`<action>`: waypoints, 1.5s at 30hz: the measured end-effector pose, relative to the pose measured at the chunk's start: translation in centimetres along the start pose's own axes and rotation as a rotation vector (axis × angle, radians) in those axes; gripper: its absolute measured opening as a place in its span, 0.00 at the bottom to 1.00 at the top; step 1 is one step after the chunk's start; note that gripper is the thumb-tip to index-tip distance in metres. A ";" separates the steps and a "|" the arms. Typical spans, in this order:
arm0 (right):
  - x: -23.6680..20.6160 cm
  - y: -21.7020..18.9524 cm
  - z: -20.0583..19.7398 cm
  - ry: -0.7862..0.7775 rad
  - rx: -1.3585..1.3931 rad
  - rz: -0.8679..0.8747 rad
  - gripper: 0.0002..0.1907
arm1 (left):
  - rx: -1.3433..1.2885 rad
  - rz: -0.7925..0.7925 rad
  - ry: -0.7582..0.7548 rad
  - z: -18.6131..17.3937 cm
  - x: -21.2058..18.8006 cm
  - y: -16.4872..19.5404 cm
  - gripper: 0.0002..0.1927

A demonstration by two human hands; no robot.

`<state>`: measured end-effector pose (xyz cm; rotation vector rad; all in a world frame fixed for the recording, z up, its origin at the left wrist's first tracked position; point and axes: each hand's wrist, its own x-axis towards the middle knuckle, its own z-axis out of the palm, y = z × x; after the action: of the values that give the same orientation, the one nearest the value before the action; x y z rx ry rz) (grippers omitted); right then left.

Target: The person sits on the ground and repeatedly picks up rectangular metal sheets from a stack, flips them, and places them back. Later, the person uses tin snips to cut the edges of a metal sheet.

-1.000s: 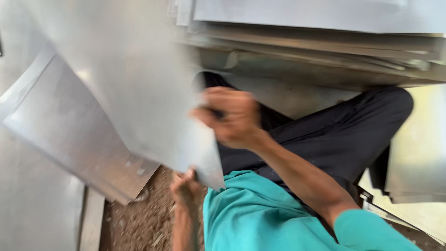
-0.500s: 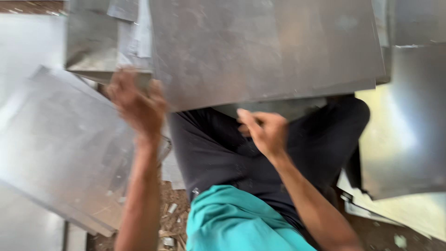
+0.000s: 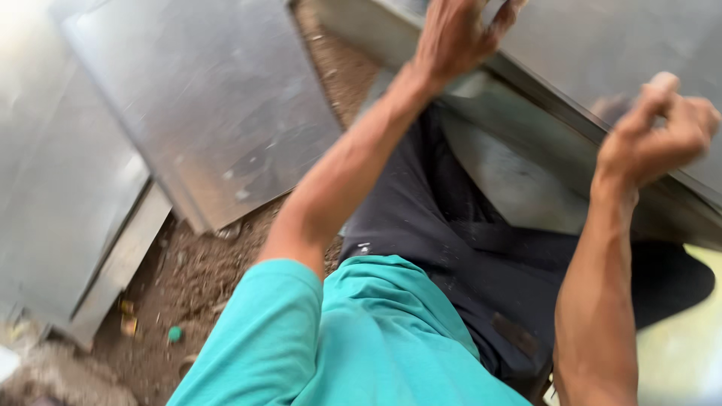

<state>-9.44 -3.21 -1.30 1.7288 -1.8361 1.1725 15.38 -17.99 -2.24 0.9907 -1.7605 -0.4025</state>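
From the head camera we see the left hand (image 3: 457,36) gripping the near edge of a large grey metal sheet (image 3: 602,45) that runs across the upper right, above the lap. The right hand (image 3: 656,131) is curled in a loose fist against the same edge further along, thumb up; we cannot tell whether it actually clamps the sheet. The hands are well apart. More metal sheets (image 3: 203,105) lie on the dirt ground (image 3: 180,278) to the left.

Grey metal sheet (image 3: 602,68), dull sheen, tilted across the lap, edge gripped by both hands
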 end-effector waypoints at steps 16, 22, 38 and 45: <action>-14.3 -29.5 17.8 -1.245 0.313 0.372 0.46 | -0.778 -1.714 0.664 -17.2 -33.0 -1.0 0.15; -14.4 -26.4 15.9 -1.529 0.581 0.452 0.23 | -1.195 -1.606 1.027 -18.0 -31.3 -2.3 0.22; -7.4 -27.9 8.4 -1.023 0.998 0.071 0.18 | -1.617 -1.494 0.717 -20.9 -43.8 8.8 0.29; -3.0 -12.4 -9.4 -0.193 1.140 0.693 0.04 | -1.420 -1.061 -0.060 -13.4 -31.2 3.2 0.11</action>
<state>0.19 6.99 6.04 1.6903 -2.1090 2.8222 29.99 10.59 -13.77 0.6727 -0.4415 -1.9725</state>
